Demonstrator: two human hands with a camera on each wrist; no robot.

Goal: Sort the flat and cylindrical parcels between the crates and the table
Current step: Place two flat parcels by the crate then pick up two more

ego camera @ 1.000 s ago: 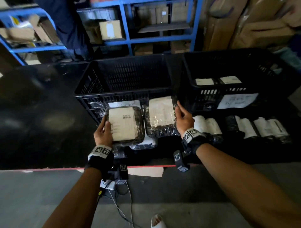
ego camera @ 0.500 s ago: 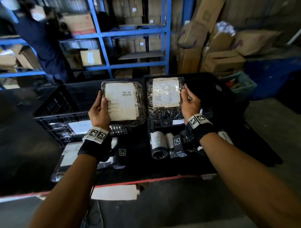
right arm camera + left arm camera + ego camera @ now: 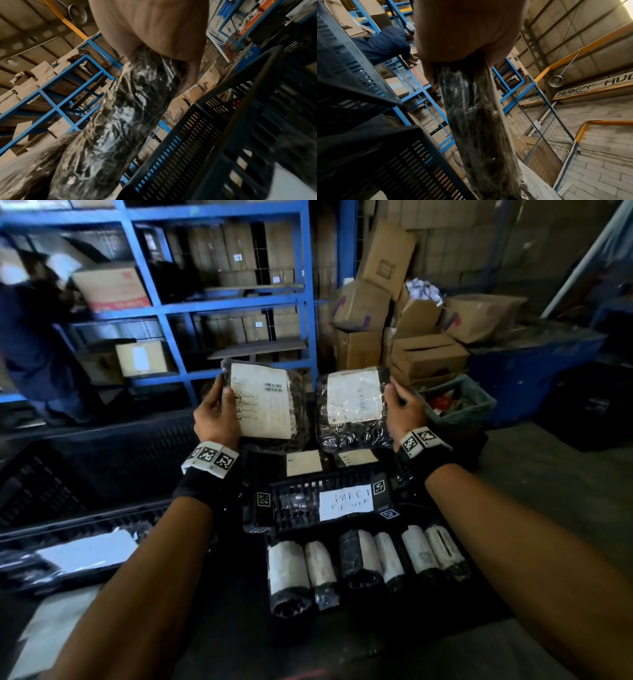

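Observation:
My left hand (image 3: 215, 419) grips a flat black parcel (image 3: 267, 409) with a white label by its left edge, raised above the crates. My right hand (image 3: 402, 410) grips a second flat parcel (image 3: 352, 409) by its right edge, level with the first. In the left wrist view the left parcel (image 3: 477, 121) shows edge-on under my palm; the right wrist view shows the right parcel (image 3: 123, 115) the same way. Below them a black crate (image 3: 298, 505) with a handwritten note (image 3: 346, 502) holds flat parcels (image 3: 303, 462). Several cylindrical parcels (image 3: 363, 563) lie in a row on the black table (image 3: 239, 628) in front of it.
A second black crate (image 3: 85, 484) stands to the left, with flat parcels (image 3: 82, 553) in front of it. Blue shelving (image 3: 219, 306) with boxes stands behind, and a person in dark blue (image 3: 30, 344) works at its left. Stacked cartons (image 3: 411, 337) and a green bin (image 3: 459, 402) sit at the right.
Both hands have lifted their flat parcels off the table and carried them up and rightward, from in front of the left crate to above the right crate.

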